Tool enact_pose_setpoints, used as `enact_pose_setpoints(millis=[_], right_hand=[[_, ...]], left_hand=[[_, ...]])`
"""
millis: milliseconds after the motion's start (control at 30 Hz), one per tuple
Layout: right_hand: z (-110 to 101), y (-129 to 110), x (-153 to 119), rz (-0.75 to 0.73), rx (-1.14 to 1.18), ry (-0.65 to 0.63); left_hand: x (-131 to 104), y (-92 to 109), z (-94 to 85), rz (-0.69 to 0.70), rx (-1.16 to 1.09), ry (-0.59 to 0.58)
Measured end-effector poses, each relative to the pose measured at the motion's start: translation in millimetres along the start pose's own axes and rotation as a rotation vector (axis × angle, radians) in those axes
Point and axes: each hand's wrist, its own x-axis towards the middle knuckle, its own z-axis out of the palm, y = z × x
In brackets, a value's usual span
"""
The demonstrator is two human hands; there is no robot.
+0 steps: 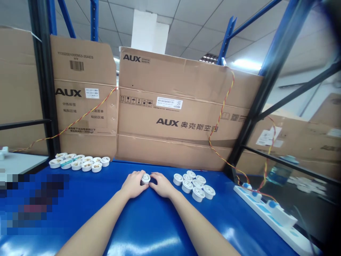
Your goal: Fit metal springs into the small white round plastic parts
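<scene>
A small white round plastic piece (pixel 145 179), cup-shaped with a lid-like top, sits mid-table near the back. My left hand (pixel 134 184) grips it from the left, fingers behind and thumb in front. My right hand (pixel 161 185) curves close on its right side, thumb and fingers apart; whether the thumb touches the piece I cannot tell. To the right stands a group of several similar white round pieces (pixel 198 193) with closed-looking tops. At the back left are rows of several white round cups (pixel 86 166) with brownish and golden contents, a teal tool (pixel 67 162) lying across them.
Cardboard boxes (pixel 186 85) wall off the back of the blue table (pixel 144 227). A white power strip (pixel 277 217) with plugs runs along the right edge. Red-yellow twisted wires (pixel 222 110) hang there. Black rack posts (pixel 44 81) stand left and right.
</scene>
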Motion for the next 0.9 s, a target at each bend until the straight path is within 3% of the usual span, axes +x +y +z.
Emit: enact_pose_setpoints(millis=[900], right_hand=[[2.8,2.5,1.5,-0.003,-0.025,0.001]], left_hand=[[-0.1,-1.0,0.9,0.005,0.002,0.004]])
